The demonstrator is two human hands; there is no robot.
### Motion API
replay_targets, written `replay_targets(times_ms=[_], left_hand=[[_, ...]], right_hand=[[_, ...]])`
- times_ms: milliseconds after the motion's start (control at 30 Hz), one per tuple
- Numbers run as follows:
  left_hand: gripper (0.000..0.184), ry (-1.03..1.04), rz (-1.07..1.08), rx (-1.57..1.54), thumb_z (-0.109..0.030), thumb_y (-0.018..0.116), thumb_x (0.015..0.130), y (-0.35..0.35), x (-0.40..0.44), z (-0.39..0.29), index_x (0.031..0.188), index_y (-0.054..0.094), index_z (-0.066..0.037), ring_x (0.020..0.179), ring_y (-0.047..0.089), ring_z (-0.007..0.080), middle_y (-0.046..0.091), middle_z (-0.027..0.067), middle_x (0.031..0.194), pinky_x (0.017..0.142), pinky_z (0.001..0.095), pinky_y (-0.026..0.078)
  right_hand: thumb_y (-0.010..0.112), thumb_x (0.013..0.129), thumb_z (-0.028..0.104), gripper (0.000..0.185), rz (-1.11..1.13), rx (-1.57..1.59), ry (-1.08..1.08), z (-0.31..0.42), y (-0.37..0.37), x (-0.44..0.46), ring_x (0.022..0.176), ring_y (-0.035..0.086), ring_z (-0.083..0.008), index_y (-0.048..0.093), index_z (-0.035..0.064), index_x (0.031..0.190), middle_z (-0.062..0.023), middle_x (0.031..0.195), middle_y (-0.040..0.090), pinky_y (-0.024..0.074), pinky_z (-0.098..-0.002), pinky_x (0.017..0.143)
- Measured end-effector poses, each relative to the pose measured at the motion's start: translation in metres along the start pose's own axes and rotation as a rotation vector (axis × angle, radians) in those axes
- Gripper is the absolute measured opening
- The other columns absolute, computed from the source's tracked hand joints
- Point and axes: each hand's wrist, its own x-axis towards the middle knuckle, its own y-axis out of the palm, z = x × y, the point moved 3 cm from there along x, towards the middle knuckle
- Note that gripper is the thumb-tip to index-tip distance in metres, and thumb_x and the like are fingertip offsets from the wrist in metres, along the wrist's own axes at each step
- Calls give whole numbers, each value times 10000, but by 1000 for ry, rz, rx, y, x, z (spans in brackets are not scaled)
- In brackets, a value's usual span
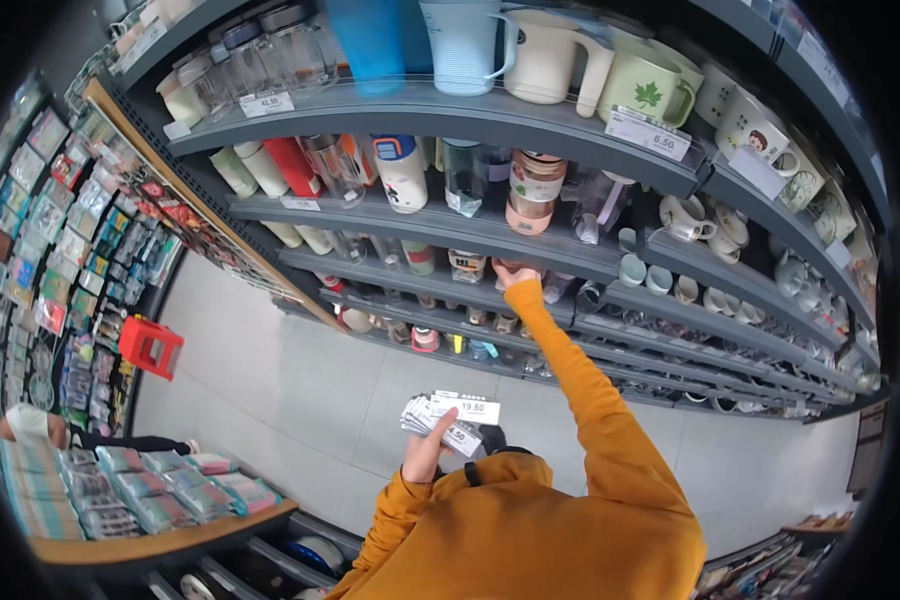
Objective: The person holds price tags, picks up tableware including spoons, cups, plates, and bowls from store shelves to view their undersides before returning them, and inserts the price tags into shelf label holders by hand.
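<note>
My left hand (428, 452) is closed around a fanned stack of white price tags (462, 408), held in front of my body at waist height. The top tags read 19.80 and 4.50. With the arm stretched forward, my right hand (517, 272) reaches to the third shelf level, just under the lip of the shelf above (570, 250). Its fingers are mostly hidden there, and I cannot tell whether they grip anything. Left of that hand stands a jar with a dark label (466, 265). Above it, on the second shelf, is a pink-lidded bottle (535, 190).
Mugs (545, 60), pitchers and glass bottles line the upper shelves; small cups (658, 279) stand at right. A red stool (151, 347) is on the tiled floor (290, 400) at left. Packaged goods (150, 490) lie on a display behind my left side, near another person's arm (55, 432).
</note>
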Motion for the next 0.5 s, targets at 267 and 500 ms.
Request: replay_targets(times_ms=[267,500], left_hand=[[432,-70,408,73,-188,496,929,-91,-4,-40,1314,436,-3,741,592,80,583,98,1238,496,209,416],[395,-120,415,96,-205,476,951,-155,-1,-60,1290,453,-3,716,597,54,590,87,1223,452,180,392]], right_hand=[[752,663,395,549,-99,-283,127,24,-1,-10,917,588,-427,586,69,1072,-231,1068,604,500,-467,779],[771,684,100,558,-342,-56,-408,107,-41,-86,1043,581,-336,528,55,1185,-175,1148,570,495,-371,860]])
